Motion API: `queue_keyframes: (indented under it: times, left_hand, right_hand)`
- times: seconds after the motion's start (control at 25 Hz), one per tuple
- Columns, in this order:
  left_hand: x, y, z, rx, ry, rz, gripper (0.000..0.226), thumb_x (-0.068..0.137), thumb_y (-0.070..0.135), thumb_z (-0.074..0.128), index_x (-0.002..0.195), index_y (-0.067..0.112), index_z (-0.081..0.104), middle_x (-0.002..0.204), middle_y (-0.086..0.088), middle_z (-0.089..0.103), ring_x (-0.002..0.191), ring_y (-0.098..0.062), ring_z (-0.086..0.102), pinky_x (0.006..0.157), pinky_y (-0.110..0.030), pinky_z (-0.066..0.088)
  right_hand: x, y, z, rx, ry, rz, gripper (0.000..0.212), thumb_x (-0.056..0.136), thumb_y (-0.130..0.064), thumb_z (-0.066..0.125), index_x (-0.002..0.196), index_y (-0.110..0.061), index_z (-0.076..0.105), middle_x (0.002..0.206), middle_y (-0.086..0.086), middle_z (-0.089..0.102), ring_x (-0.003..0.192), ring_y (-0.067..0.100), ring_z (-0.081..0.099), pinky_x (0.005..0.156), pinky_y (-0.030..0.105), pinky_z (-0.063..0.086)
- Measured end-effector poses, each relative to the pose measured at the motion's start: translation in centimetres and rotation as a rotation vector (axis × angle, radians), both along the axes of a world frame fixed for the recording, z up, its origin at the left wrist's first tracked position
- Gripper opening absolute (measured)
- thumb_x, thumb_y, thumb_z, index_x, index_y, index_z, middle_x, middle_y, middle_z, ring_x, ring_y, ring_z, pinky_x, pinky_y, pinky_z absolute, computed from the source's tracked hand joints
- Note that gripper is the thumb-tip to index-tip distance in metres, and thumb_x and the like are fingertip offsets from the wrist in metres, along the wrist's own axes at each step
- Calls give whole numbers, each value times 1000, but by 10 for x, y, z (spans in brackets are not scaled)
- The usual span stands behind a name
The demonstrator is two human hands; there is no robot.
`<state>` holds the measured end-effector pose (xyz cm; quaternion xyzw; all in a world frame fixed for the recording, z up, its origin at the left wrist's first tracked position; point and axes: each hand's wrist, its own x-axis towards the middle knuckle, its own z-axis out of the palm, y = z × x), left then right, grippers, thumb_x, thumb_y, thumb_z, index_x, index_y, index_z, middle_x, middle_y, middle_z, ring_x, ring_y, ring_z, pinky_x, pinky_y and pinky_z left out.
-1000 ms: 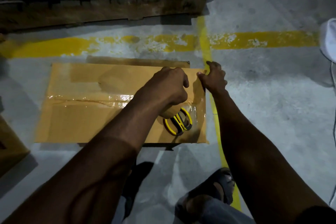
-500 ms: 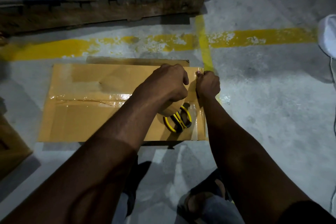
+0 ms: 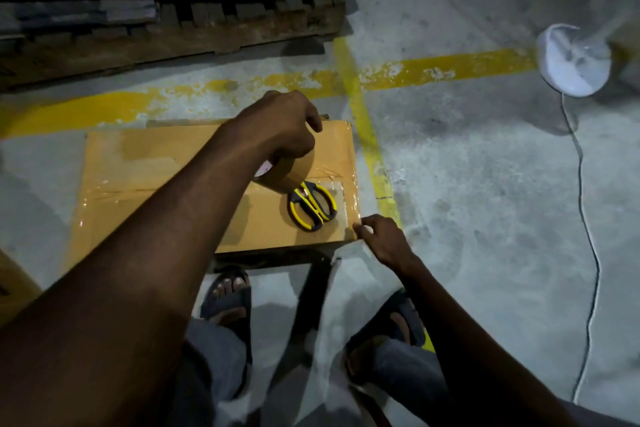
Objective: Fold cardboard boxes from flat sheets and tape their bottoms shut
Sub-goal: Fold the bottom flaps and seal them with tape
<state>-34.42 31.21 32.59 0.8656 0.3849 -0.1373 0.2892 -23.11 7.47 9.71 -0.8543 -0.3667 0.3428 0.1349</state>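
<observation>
Brown cardboard is what we see first: a box lying flat on the concrete floor, its broad face turned up. Shiny clear tape runs along the middle seam of that face and down its right edge.

Our left hand is over the right half of the box, fingers curled around a roll of tape and gripping it from above. The roll sits just above the seam. Yellow-handled scissors lie on the cardboard just beside the roll, towards the near right corner.

Our right hand is at that near right corner, fingers bent with the tips on the tape where it wraps the edge. We cannot tell whether they pinch it or only press it.

Beyond the box's far edge stands a wooden pallet, and a yellow line crosses the floor. A white fan base stands well to the right, and our sandalled feet are at the near edge.
</observation>
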Motion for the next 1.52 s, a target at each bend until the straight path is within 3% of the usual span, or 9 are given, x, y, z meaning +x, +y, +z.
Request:
queue_keyframes:
  times: [0.12, 0.28, 0.48, 0.64, 0.76, 1.0, 1.16, 1.44, 1.52]
  left_hand:
    - [-2, -6, 3, -7, 10, -34, 61, 75, -2, 56, 123, 35, 63, 134, -14, 52, 90, -31, 63, 58, -27, 46]
    - [-13, 1, 2, -11, 21, -42, 58, 75, -1, 59, 120, 35, 64, 129, -13, 55, 85, -32, 63, 58, -28, 51]
    - [-26, 14, -1, 15, 9, -38, 58, 76, -1, 58, 122, 34, 63, 132, -12, 54, 93, -30, 60, 64, -30, 48]
    - [-33, 26, -6, -21, 8, -25, 58, 73, 0, 61, 117, 38, 64, 127, -11, 57, 90, -28, 65, 62, -31, 51]
    - [-37, 31, -7, -17, 9, -22, 58, 73, 1, 62, 119, 37, 64, 128, -11, 57, 90, -29, 66, 59, -29, 49]
    - [-43, 31, -5, -37, 28, -26, 59, 74, 1, 63, 120, 38, 63, 129, -13, 54, 89, -30, 66, 48, -24, 40]
    - [-50, 32, 3, -30, 26, -2, 59, 76, -2, 60, 121, 35, 63, 127, -13, 56, 87, -30, 64, 48, -26, 41]
    - [-51, 30, 9, -42, 17, 13, 59, 77, -2, 61, 124, 33, 61, 129, -14, 54, 86, -30, 62, 47, -26, 41]
    - [-51, 29, 10, -39, 12, 22, 59, 78, -3, 61, 125, 33, 61, 131, -14, 53, 87, -30, 62, 48, -26, 43]
  right_hand:
    - [-13, -25, -8, 10, -125, 57, 37, 81, -42, 72, 111, -21, 69, 117, 2, 67, 108, 29, 56, 84, 42, 49]
    - [-26, -31, -15, 64, -306, -25, 11, 87, -12, 65, 94, -18, 71, 103, 4, 65, 97, 34, 55, 71, 40, 48]
    - [-30, -11, -11, 26, -346, -213, 22, 95, -32, 60, 107, -14, 62, 106, 9, 60, 98, 33, 56, 73, 42, 50]
    - [-39, -12, -6, -89, -222, -517, 57, 102, -49, 31, 89, -7, 68, 94, 18, 69, 94, 39, 62, 72, 37, 46]
    - [-68, -11, -1, -95, -145, -506, 67, 97, -65, 31, 82, -11, 69, 90, 19, 68, 91, 40, 63, 67, 36, 40]
    - [-73, 12, -1, -139, -109, -608, 52, 94, -54, 52, 97, -5, 69, 105, 22, 67, 104, 41, 60, 79, 39, 49]
    - [-69, 15, 4, -214, -145, -517, 51, 95, -51, 53, 104, -2, 64, 111, 22, 64, 108, 41, 59, 82, 40, 48]
    - [-56, 10, -2, -81, -146, -360, 35, 94, -37, 62, 77, -7, 59, 89, 26, 67, 94, 45, 60, 62, 36, 36]
    - [-53, 7, -2, -16, -42, -385, 26, 95, -32, 61, 87, -8, 66, 94, 22, 70, 95, 41, 62, 64, 31, 32]
